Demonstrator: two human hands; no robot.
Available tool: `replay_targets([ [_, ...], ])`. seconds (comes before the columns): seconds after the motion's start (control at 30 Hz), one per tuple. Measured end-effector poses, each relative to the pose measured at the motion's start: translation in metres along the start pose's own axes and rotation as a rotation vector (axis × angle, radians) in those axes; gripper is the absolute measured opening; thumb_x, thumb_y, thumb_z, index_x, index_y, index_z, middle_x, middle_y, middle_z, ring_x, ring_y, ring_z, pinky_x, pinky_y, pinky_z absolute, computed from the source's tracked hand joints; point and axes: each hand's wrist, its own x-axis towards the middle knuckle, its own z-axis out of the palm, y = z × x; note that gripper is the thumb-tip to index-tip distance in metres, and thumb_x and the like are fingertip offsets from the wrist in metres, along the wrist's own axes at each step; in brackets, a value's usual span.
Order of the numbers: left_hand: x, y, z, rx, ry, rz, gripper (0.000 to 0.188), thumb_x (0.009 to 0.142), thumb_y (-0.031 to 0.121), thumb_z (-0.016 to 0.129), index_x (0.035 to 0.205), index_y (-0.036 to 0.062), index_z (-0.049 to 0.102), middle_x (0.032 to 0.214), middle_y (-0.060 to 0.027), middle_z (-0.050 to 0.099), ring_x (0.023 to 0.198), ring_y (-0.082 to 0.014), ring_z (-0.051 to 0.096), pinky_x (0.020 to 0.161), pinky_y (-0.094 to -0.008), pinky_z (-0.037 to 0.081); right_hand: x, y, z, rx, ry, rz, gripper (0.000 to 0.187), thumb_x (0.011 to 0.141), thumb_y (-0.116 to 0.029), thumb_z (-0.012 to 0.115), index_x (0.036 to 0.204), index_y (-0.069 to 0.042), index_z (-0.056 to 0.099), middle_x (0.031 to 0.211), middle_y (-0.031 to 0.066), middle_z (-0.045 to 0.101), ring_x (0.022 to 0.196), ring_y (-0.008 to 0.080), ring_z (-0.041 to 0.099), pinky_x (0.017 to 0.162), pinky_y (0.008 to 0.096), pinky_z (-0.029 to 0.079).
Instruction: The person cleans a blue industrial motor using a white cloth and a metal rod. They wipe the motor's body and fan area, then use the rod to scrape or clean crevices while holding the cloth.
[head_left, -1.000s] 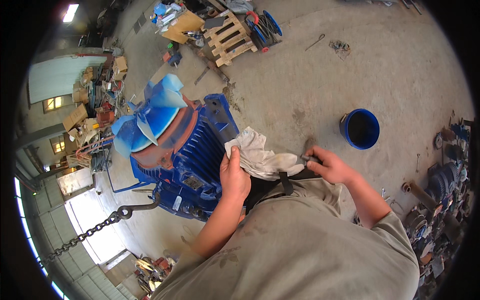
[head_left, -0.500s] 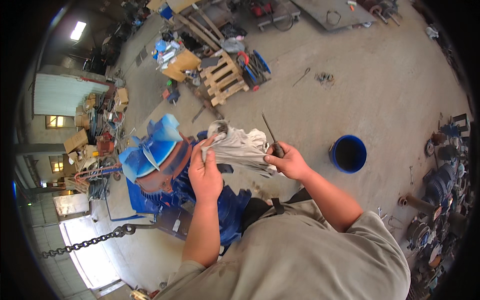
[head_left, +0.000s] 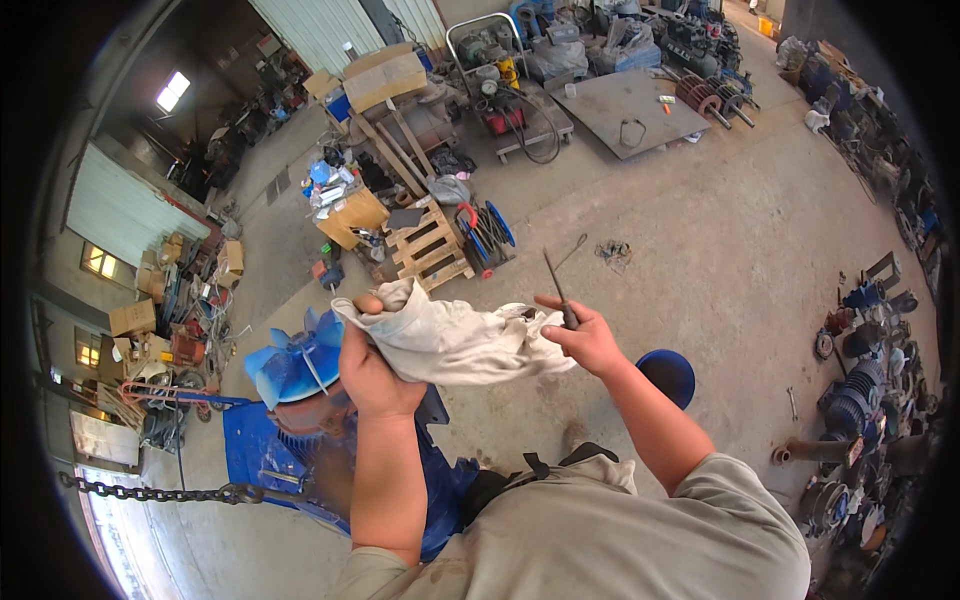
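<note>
An off-white cloth rag (head_left: 460,342) is stretched between my hands in front of my body. My left hand (head_left: 378,378) grips its left end, with the thumb and fingers folded into the cloth. My right hand (head_left: 592,342) is closed around a thin dark screwdriver (head_left: 568,312), its shaft pointing up and away. The fingertips of that hand touch the rag's right end; whether they pinch it I cannot tell. Beyond my left forearm stands a blue electric motor (head_left: 290,455), topped by a blue fan (head_left: 292,368) with several blades. My left hand and arm hide part of the motor.
A chain (head_left: 150,488) runs in from the left to the motor. On the floor to the right is a blue bucket (head_left: 668,378), partly behind my forearm. A wooden pallet (head_left: 432,245) lies ahead, and motor parts (head_left: 862,395) line the right side.
My view has tilted up, showing more of the far floor. The rag is spread wider and flatter between my hands. The screwdriver stays in my right hand.
</note>
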Motion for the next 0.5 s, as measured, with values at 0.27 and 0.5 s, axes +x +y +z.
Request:
replay_targets([
  [0.27, 0.037, 0.027, 0.015, -0.202, -0.139, 0.039, 0.032, 0.115, 0.030, 0.042, 0.116, 0.0100, 0.068, 0.123, -0.0088, 0.071, 0.119, -0.0282, 0.067, 0.105, -0.0462, 0.054, 0.027, -0.030, 0.032, 0.334, -0.376, 0.161, 0.034, 0.093, -0.011, 0.079, 0.125, -0.005, 0.069, 0.082, -0.0022, 0.063, 0.058, 0.0072, 0.049, 0.052, 0.0255, 0.037],
  [0.5, 0.044, 0.038, 0.010, -0.065, 0.062, -0.006, 0.038, 0.115, 0.035, 0.044, 0.124, 0.0086, 0.070, 0.132, -0.0100, 0.071, 0.122, -0.0310, 0.067, 0.110, -0.0471, 0.050, 0.021, -0.119, -0.026, 0.774, -0.438, 0.032, 0.051, 0.096, -0.035, 0.074, 0.138, -0.008, 0.062, 0.093, 0.0022, 0.067, 0.057, 0.0055, 0.046, 0.049, 0.0229, 0.033],
])
